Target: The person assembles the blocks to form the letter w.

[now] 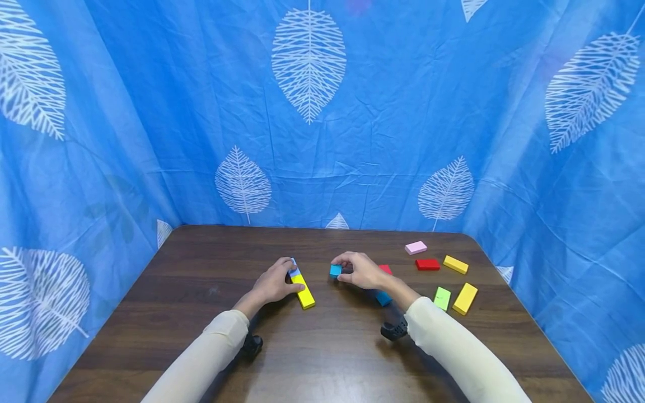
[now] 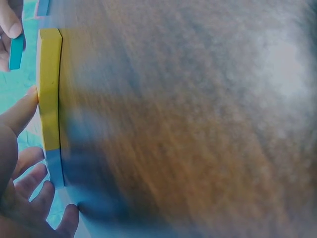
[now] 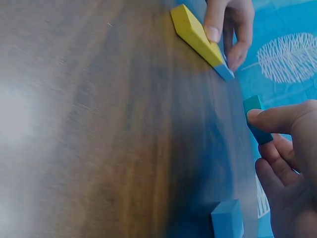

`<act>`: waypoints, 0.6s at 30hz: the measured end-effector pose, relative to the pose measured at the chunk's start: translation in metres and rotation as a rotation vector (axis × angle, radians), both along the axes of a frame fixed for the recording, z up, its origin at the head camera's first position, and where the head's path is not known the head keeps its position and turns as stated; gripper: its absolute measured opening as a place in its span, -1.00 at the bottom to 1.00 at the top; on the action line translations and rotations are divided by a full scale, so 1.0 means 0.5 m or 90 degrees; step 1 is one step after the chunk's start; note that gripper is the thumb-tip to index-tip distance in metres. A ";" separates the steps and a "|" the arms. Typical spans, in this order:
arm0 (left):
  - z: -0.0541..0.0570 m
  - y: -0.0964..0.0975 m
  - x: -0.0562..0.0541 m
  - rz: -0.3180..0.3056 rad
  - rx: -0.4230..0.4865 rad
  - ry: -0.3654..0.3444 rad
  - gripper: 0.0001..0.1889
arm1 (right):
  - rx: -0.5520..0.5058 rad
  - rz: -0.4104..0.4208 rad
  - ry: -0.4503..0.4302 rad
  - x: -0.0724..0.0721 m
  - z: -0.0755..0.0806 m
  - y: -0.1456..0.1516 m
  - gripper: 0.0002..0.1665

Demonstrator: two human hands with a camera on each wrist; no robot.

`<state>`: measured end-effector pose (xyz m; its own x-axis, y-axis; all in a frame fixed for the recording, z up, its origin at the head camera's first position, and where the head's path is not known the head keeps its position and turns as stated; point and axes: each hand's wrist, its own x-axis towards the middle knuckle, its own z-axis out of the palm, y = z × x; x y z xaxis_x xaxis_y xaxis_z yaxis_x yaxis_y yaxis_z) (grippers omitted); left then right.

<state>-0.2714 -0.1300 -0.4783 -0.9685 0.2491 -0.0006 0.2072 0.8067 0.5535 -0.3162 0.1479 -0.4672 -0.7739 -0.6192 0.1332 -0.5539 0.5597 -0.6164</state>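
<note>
Nearest the camera, a left sleeve (image 1: 196, 358) and a right sleeve (image 1: 461, 347), both of cream cloth, reach over a brown wood-grained tabletop (image 1: 312, 358) on either side of the landmark, a long yellow cuboid strip (image 1: 305, 298), probably painted wood (one piece or two cannot be told). A pale blue block (image 1: 294, 272) adjoins its far end. The left hand (image 1: 274, 281), its fingers relaxed, rests against this row, thumb on the yellow and fingertips at the pale blue, wrapped round neither. The right hand (image 1: 364, 270), to the right of the strip, pinches a small teal-blue rectangular block (image 1: 335, 271), seemingly also painted wood, between thumb and fingertips; the block is near the strip, not touching it. It should prove light, stiff and hardly fragile, though its smooth faces may slip; the surest hold would be across opposite sides, fingertips clear of the underside. Farther right of the strip, a red rectangular block (image 1: 385, 269) and a deeper blue block (image 1: 383, 298) lie partly hidden.
</note>
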 end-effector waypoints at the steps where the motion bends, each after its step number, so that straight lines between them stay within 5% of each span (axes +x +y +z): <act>1: 0.000 0.000 0.000 0.001 0.000 0.000 -0.38 | 0.001 0.005 0.003 0.004 0.000 0.000 -0.60; 18: -0.003 0.004 0.002 0.009 -0.006 -0.004 -0.37 | -0.022 0.047 -0.039 0.065 -0.019 -0.006 -0.58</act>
